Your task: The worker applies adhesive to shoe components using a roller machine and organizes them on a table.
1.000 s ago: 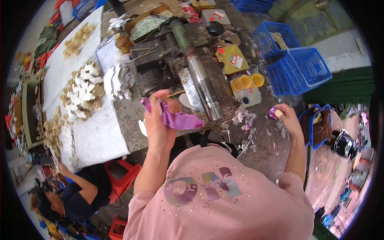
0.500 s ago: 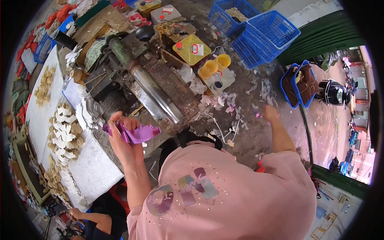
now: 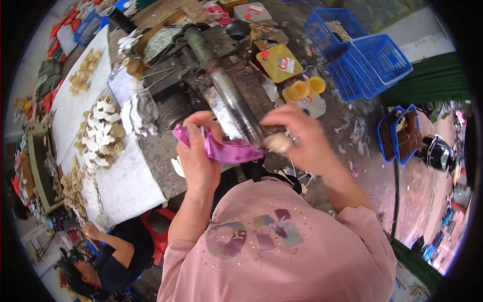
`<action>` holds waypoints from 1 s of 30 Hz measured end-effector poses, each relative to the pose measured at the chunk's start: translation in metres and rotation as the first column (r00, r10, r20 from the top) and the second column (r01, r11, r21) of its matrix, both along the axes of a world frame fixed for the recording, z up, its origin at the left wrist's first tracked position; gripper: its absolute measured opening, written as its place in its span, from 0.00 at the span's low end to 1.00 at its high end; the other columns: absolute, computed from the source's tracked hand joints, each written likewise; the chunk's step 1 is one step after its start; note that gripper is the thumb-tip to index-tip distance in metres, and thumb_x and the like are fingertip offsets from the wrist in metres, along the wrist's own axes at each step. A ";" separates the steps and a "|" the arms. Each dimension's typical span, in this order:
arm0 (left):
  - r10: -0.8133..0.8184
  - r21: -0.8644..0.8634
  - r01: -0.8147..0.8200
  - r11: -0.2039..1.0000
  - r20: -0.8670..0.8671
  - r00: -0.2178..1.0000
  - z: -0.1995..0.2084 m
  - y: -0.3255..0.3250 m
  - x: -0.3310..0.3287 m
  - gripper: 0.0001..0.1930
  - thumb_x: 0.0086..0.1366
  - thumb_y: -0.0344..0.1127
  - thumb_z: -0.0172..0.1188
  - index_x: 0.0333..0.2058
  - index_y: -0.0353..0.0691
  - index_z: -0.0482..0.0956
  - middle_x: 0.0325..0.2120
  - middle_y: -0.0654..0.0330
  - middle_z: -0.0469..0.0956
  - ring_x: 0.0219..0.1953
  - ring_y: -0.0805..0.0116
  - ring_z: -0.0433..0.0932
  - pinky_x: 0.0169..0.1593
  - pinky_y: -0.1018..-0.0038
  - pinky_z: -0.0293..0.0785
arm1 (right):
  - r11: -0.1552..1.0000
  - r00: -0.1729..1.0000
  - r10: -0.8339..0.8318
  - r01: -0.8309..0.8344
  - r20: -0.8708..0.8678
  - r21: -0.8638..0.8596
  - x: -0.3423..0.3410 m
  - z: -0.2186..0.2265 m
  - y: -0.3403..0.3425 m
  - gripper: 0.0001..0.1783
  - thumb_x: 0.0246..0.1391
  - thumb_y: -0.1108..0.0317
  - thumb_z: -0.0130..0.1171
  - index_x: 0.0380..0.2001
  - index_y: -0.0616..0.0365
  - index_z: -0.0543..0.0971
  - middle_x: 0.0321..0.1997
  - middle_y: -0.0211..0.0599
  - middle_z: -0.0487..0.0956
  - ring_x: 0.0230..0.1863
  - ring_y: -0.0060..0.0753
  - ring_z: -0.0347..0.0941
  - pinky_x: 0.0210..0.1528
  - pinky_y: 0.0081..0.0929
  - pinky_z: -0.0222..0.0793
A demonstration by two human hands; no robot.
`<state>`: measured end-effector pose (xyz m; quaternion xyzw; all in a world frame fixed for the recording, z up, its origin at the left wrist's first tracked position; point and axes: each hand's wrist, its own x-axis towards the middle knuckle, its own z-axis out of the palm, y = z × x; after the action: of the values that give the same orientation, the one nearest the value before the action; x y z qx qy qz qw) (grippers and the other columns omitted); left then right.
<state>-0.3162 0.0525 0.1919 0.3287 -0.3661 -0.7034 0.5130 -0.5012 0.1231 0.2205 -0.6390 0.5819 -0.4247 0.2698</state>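
My left hand (image 3: 197, 158) is closed on a glossy purple strip of material (image 3: 234, 153), which juts out to the right just below the end of a polished metal cylinder (image 3: 232, 98). Facing it, my right hand (image 3: 304, 138) is smeared by motion. At its fingers shows a pale beige, rounded piece (image 3: 279, 143), too blurred to name. This piece lies close to the right tip of the purple strip; whether they touch I cannot tell. The cylinder sticks out toward me from a greenish machine arm (image 3: 200, 48) over the dirty bench.
White curved pieces (image 3: 98, 138) lie heaped on a white-covered table (image 3: 133, 176) at left, beside a white stack (image 3: 138, 116). Beyond the cylinder stand a yellow jerrycan (image 3: 280, 63) and yellow cups (image 3: 297, 90). Blue crates (image 3: 370, 65) sit far right. Another person (image 3: 118, 251) works lower left.
My right hand has come in from far out over the floor at right to beside the cylinder's end, now with the beige piece. My left hand still grips the purple strip. The view has shifted.
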 end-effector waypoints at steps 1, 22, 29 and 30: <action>-0.029 -0.051 0.028 0.998 -0.030 0.999 0.000 0.001 0.000 0.17 0.70 0.45 0.43 0.43 0.34 0.68 0.22 0.61 0.69 0.25 0.75 0.65 0.30 0.79 0.62 | 0.990 0.998 0.060 -0.059 0.007 -0.124 0.019 -0.002 -0.013 0.20 0.40 0.66 0.66 0.39 0.60 0.75 0.37 0.40 0.74 0.43 0.45 0.70 0.44 0.37 0.66; 0.028 0.188 -0.124 0.974 0.447 0.894 -0.031 0.003 0.031 0.14 0.67 0.43 0.51 0.36 0.36 0.75 0.20 0.69 0.68 0.23 0.78 0.65 0.27 0.80 0.63 | 0.900 0.949 0.135 0.003 -0.285 0.436 -0.061 -0.013 -0.073 0.06 0.49 0.70 0.54 0.30 0.62 0.75 0.22 0.36 0.75 0.25 0.28 0.70 0.29 0.27 0.64; 0.080 -0.182 0.130 0.975 0.825 0.559 -0.046 0.005 -0.007 0.13 0.56 0.33 0.61 0.39 0.34 0.76 0.24 0.49 0.76 0.23 0.60 0.74 0.32 0.70 0.70 | 0.874 0.944 0.265 -0.149 -0.197 0.463 -0.045 -0.035 -0.082 0.07 0.49 0.68 0.54 0.29 0.61 0.75 0.22 0.37 0.75 0.25 0.29 0.71 0.30 0.28 0.65; 0.083 -0.182 0.123 0.976 0.825 0.560 -0.049 0.004 -0.009 0.13 0.56 0.33 0.61 0.39 0.34 0.76 0.24 0.49 0.76 0.23 0.60 0.74 0.32 0.70 0.70 | 0.867 0.951 0.255 -0.144 -0.176 0.478 -0.041 -0.034 -0.082 0.07 0.49 0.69 0.54 0.29 0.61 0.75 0.23 0.38 0.75 0.26 0.29 0.72 0.31 0.29 0.65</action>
<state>-0.3257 0.0561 0.1434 0.5577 -0.6423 -0.4277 0.3058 -0.5422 0.0412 0.1861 -0.6593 0.6236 -0.1666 0.3857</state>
